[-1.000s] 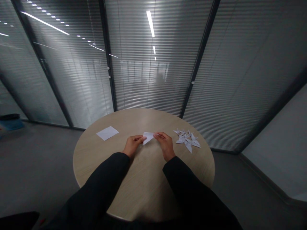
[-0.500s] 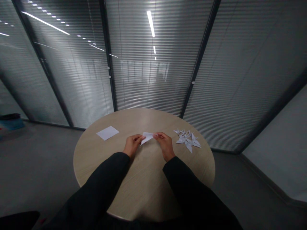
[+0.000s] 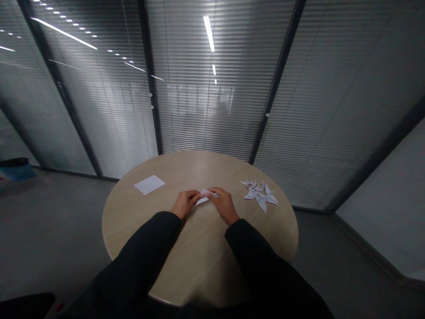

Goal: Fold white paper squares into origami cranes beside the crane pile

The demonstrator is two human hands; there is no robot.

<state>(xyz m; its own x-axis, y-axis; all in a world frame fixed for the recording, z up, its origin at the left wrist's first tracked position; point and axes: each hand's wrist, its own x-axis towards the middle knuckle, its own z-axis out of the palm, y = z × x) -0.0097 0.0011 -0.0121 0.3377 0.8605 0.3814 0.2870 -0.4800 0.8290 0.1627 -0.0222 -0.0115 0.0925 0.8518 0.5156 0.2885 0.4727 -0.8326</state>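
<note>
At a table (image 3: 199, 252), folded paper (image 3: 202, 200) between left hand (image 3: 183, 204) and right hand (image 3: 224, 205), pinched by both.

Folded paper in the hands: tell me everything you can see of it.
The folded paper looks small, white and thin, with straight edges and a corner pointing to the lower left. The left hand holds its left side, the right hand its right; they hide much of it, so its full shape is unclear. It is over the round table; whether it touches the top, I can't tell.
</note>
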